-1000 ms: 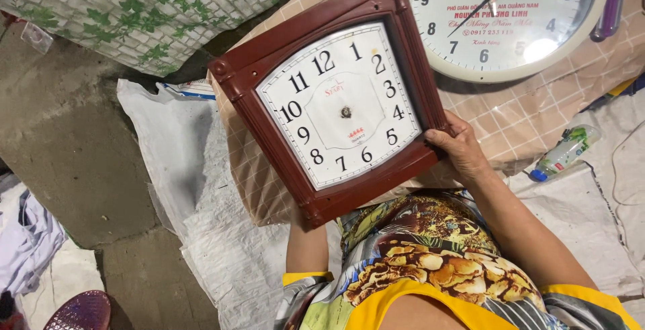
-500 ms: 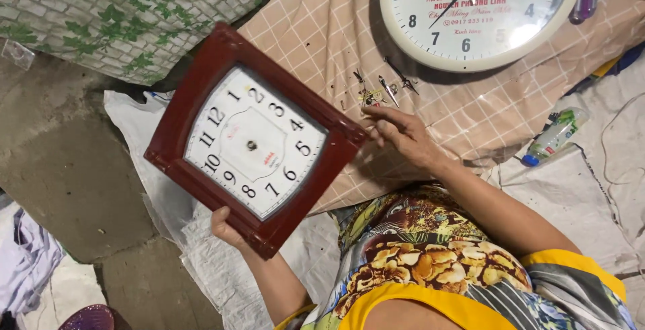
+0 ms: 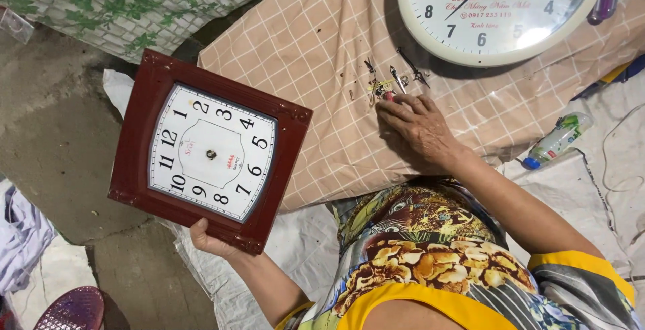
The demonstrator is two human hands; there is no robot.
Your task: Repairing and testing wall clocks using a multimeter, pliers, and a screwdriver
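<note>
Bare grey concrete floor fills the left side, rough and stained. A leaf-patterned cloth hangs along the top left edge. White woven sacking lies spread beneath a checked peach cloth. A purple plastic stool sits at the bottom left corner.

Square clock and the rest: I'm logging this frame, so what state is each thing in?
Square clock: held up at its lower edge, face bare of hands.
Left hand: gripping the frame.
Right hand: fingertips on loose clock hands.
Round clock: lying flat, hands fitted.
Small bottle: lying on its side, capped.
</note>
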